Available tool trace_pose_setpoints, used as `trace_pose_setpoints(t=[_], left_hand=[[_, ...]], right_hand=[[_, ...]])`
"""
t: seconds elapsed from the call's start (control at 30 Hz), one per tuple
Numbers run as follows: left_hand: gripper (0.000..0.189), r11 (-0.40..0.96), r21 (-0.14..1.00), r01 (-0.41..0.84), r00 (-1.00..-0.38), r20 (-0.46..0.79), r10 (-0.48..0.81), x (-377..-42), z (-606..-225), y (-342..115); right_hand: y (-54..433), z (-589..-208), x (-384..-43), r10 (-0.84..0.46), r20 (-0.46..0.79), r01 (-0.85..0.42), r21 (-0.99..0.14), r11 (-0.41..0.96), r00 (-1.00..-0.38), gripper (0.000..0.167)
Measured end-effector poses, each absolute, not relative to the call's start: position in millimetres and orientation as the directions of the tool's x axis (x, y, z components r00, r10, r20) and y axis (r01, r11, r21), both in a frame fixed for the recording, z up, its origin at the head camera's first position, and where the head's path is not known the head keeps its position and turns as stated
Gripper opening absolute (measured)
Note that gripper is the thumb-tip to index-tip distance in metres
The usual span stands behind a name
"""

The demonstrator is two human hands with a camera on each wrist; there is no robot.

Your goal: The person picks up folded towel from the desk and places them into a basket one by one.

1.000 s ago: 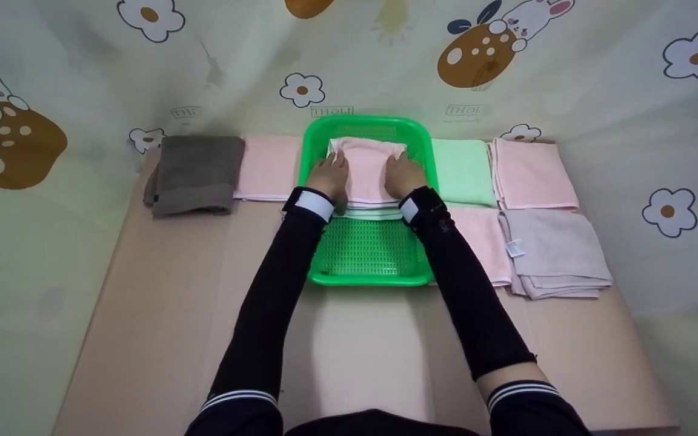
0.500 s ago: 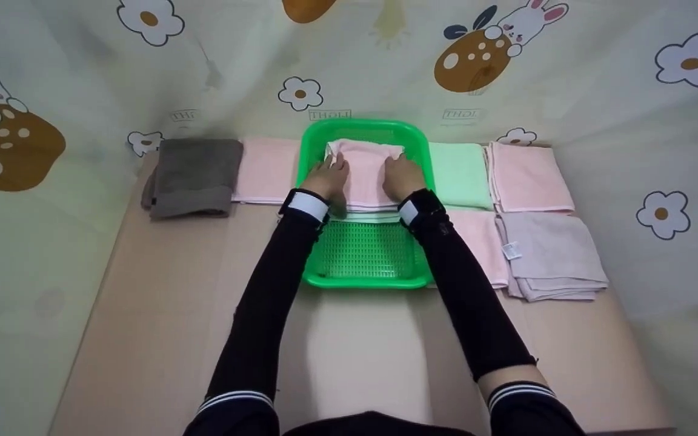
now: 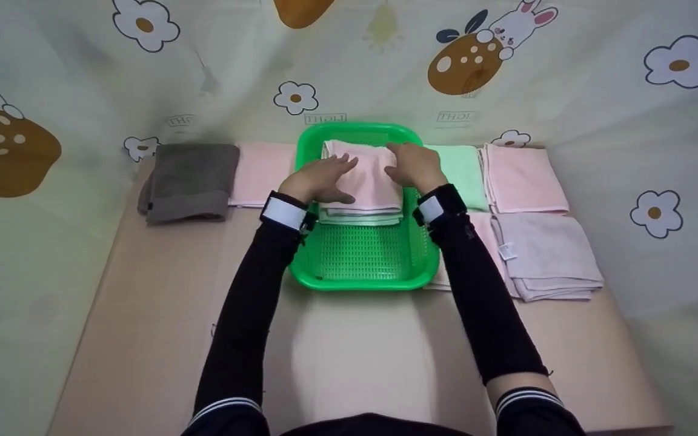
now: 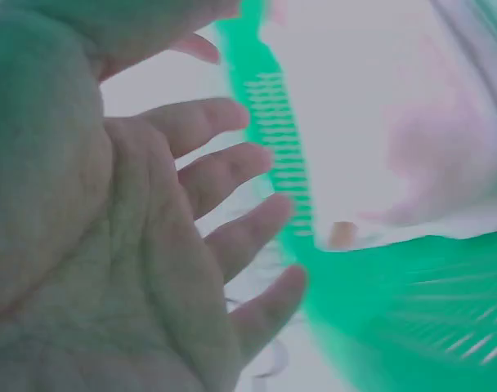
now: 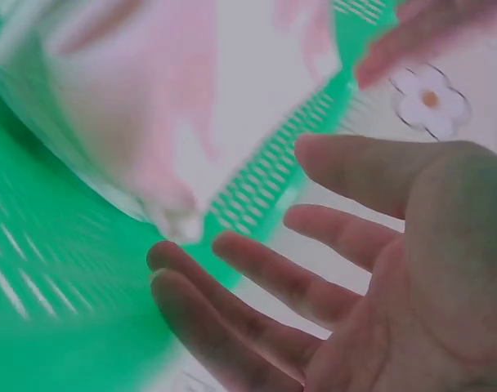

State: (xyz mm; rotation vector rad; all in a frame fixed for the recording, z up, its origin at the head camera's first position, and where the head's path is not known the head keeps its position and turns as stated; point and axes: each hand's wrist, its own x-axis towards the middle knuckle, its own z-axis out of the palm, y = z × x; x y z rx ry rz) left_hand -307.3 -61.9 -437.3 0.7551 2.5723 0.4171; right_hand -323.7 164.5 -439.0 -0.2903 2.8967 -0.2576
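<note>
A folded pink towel [image 3: 373, 175] lies on top of a stack in the back half of a green plastic basket [image 3: 364, 283]. Pale green folded edges [image 3: 361, 219] show beneath it. My left hand [image 3: 320, 180] is spread over the basket's left side, and its left wrist view shows the fingers [image 4: 232, 180] loose and apart from the pink cloth. On the other side, my right hand [image 3: 417, 165] is over the right rim, holding nothing. Its relaxed fingers [image 5: 273, 282] appear beside the basket wall in the right wrist view.
Left of the basket lie a folded dark grey towel [image 3: 191, 181] and a pink towel [image 3: 264, 175]. To the right are a light green towel [image 3: 458, 172], a pink towel [image 3: 528, 181] and a grey-lilac towel [image 3: 546, 254]. A patterned curtain [image 3: 234, 66] hangs behind the table [image 3: 161, 315].
Both hands have let go of the pink towel's sides and moved apart, the left hand leftward and the right hand rightward. The stack stays in the basket. The view has shifted slightly.
</note>
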Motion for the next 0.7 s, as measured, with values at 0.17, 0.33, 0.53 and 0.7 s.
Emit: trace_pose_setpoints(t=[0.17, 0.33, 0.53, 0.7], left_hand=[[0.078, 0.723, 0.487, 0.490, -0.766, -0.155, 0.623, -279.9, -420.8, -71.1], [0.073, 0.776, 0.453, 0.439, -0.857, -0.048, 0.513, -259.4, -416.5, -95.0], [0.072, 0.841, 0.471, 0.265, -0.948, -0.032, 0.316, -257.2, -432.7, -140.6], [0.066, 0.861, 0.485, 0.153, -0.980, -0.037, 0.195, -258.3, -460.6, -174.8]], right_hand=[[183.5, -423.2, -311.8, -0.219, -0.163, -0.171, -0.266, 0.949, -0.962, 0.062], [208.3, -429.4, -293.0, -0.182, -0.088, -0.137, -0.370, 0.919, -0.979, 0.065], [221.7, -457.3, -274.3, -0.118, -0.030, -0.092, -0.453, 0.887, -0.993, 0.072], [227.9, -479.0, -264.9, -0.120, -0.063, -0.064, -0.561, 0.825, -0.991, 0.078]])
